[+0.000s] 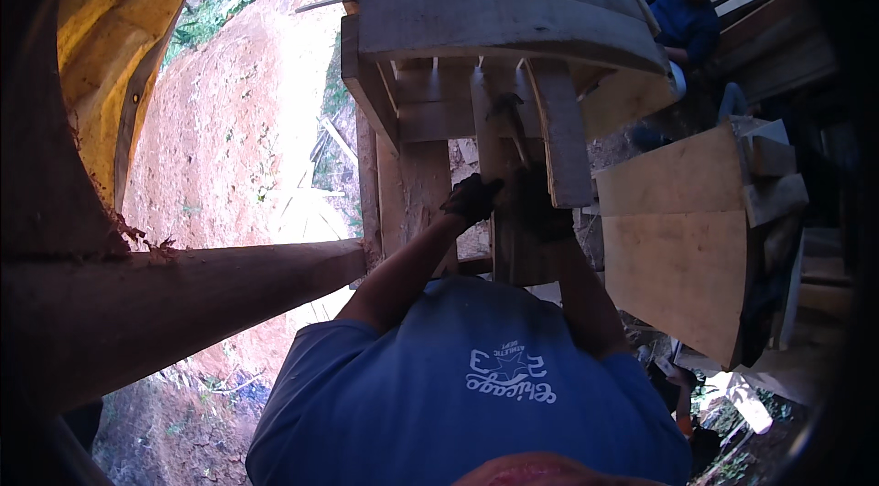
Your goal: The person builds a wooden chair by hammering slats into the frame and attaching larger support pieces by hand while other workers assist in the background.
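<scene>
A hammer point(518, 135) points away from me, its dark head above a long narrow plank point(485, 124). My right hand point(542, 207), in a dark glove, is closed round the lower end of its handle; deep shadow hides most of the fingers. Just left of it, my left hand point(473, 199), also gloved, has its fingers drawn together at the plank's left edge. What they pinch, if anything, is too dark to make out. To the right of the hammer, a shorter board point(560, 143) slopes down from the wooden frame point(499, 19).
A thick wooden beam point(201, 298) runs in from the left. Large plywood panels point(678, 248) stand at the right, beside stacked boards. Another person in blue point(682, 15) sits at the far right. Yellow sheeting point(110, 47) hangs at the left, above a bare earth slope point(220, 129).
</scene>
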`<state>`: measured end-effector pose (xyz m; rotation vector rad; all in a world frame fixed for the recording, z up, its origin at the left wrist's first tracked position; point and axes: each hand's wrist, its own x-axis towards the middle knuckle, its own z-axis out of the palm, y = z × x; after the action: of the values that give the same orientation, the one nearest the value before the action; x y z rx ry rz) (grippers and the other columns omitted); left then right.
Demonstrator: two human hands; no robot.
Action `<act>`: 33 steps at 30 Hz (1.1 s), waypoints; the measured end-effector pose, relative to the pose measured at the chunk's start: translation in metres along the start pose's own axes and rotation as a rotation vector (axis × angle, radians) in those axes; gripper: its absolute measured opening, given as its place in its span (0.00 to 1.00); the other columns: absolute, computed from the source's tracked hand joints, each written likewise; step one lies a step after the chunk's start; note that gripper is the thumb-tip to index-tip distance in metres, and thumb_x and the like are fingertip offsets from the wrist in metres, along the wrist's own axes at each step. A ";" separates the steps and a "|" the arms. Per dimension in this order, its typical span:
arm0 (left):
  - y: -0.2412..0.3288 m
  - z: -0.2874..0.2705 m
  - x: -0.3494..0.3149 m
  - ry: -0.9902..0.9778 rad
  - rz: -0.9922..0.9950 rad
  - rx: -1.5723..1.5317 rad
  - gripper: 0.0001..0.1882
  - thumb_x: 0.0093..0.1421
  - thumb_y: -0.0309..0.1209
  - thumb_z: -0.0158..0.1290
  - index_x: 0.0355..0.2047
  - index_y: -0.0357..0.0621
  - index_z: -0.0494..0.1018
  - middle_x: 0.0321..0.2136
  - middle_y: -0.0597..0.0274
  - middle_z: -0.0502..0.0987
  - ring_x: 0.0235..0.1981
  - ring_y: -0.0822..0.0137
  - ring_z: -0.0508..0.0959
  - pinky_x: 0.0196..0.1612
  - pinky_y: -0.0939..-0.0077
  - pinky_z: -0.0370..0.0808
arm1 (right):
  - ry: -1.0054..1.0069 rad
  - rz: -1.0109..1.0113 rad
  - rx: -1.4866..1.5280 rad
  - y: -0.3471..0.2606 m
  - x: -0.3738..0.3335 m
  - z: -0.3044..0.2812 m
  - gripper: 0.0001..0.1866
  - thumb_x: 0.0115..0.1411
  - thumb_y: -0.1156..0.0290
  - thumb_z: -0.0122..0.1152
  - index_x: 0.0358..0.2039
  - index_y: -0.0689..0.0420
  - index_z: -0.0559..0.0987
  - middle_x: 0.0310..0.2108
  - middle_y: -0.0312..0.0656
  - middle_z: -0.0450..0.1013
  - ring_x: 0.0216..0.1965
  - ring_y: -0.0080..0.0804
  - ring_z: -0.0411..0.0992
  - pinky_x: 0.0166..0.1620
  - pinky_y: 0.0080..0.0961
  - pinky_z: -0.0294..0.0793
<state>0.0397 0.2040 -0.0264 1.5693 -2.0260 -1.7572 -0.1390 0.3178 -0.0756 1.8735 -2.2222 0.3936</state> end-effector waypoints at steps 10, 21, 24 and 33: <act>-0.001 0.001 -0.007 -0.041 0.020 -0.106 0.28 0.67 0.52 0.57 0.45 0.34 0.74 0.24 0.55 0.81 0.20 0.66 0.82 0.25 0.67 0.79 | -0.003 -0.102 -0.147 -0.002 0.015 -0.022 0.24 0.75 0.67 0.47 0.67 0.61 0.70 0.62 0.48 0.72 0.63 0.39 0.72 0.64 0.36 0.72; 0.013 -0.002 -0.009 -0.074 -0.065 -0.054 0.26 0.67 0.52 0.56 0.46 0.38 0.75 0.25 0.54 0.82 0.21 0.66 0.82 0.27 0.67 0.79 | -0.044 -0.023 -0.082 0.015 -0.002 0.000 0.23 0.76 0.64 0.47 0.66 0.61 0.71 0.61 0.50 0.72 0.61 0.41 0.73 0.62 0.36 0.74; -0.001 -0.005 -0.001 -0.052 -0.056 -0.059 0.26 0.67 0.50 0.57 0.48 0.37 0.75 0.25 0.55 0.82 0.22 0.66 0.83 0.28 0.67 0.80 | -0.013 -0.089 0.000 0.011 0.017 -0.038 0.24 0.76 0.63 0.47 0.66 0.61 0.72 0.61 0.50 0.72 0.61 0.42 0.74 0.61 0.35 0.74; -0.043 0.013 0.030 0.116 0.318 0.258 0.23 0.67 0.47 0.58 0.48 0.39 0.77 0.27 0.52 0.82 0.22 0.64 0.83 0.30 0.65 0.81 | -0.019 -0.028 -0.143 -0.003 0.012 0.011 0.24 0.76 0.60 0.47 0.65 0.60 0.73 0.60 0.51 0.73 0.59 0.43 0.74 0.60 0.35 0.76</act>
<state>0.0449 0.1992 -0.0799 1.2739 -2.3591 -1.3094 -0.1385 0.3024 -0.0818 1.8394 -2.1708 0.2066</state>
